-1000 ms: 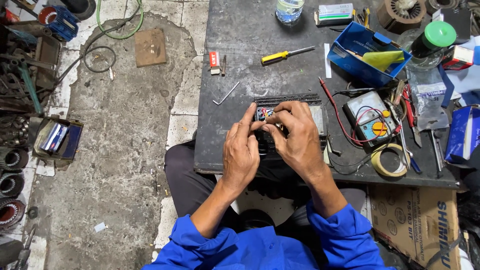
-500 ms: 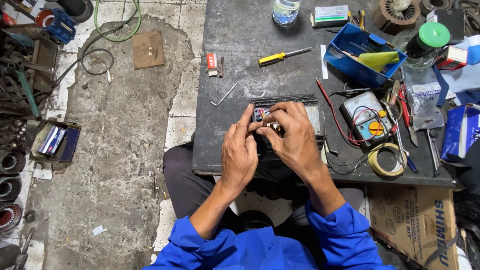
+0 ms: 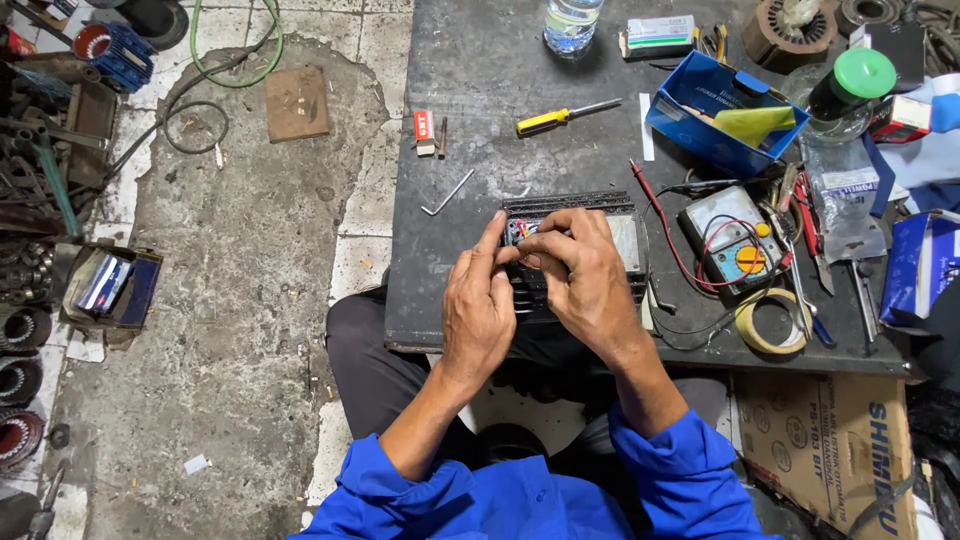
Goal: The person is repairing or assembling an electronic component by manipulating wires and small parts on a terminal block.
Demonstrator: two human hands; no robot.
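From the head camera, looking down, the dark grey metal worktop (image 3: pixel 480 120) carries a black ribbed box with a grey top plate (image 3: pixel 622 235). The box lies at the near edge of the worktop, right in front of the person. Both hands are on its left part, where small coloured wires show.

The left hand (image 3: pixel 480 310) is bent, and its fingertips (image 3: pixel 497 228) touch the box by the wires. I cannot tell if it pinches anything. The right hand (image 3: pixel 580 275) is curled, and its fingertips (image 3: pixel 520 247) press together over the wires. What they pinch is too small to see.

Just right of the box lies a grey meter with an orange dial (image 3: pixel 732 240) with red and black leads. Beyond the box lie a yellow-handled screwdriver (image 3: pixel 562 117) and a small bent metal key (image 3: pixel 447 193). A blue plastic tray (image 3: pixel 722 112) sits farther back on the right.
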